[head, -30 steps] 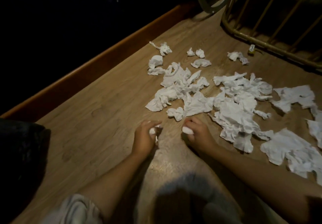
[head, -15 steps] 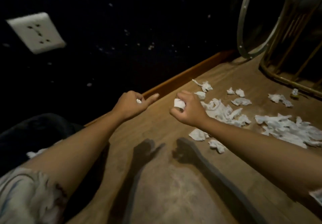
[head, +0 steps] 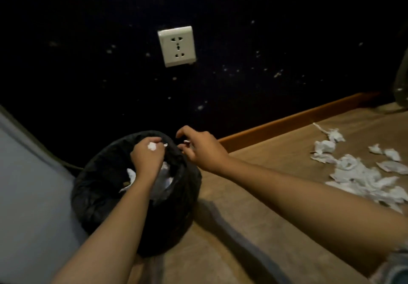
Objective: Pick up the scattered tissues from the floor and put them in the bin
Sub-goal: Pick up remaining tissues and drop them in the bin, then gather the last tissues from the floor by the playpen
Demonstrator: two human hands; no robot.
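Left hand [head: 144, 157] grip pinches tissue [head: 152, 146] over bin [head: 92, 186]; right hand [head: 204, 147] loosely spread.

A dim room in a home, by the look of it. A white wall socket [head: 177, 46] sits on the dark, speckled wall [head: 265, 40] above the fingers [head: 154, 139], and a wooden skirting board [head: 298, 119] runs along the wall's foot to their right. Wood-look flooring [head: 254, 217] spreads below and right of them. Under the fingers stands a small bin lined with a black bag [head: 106, 191].
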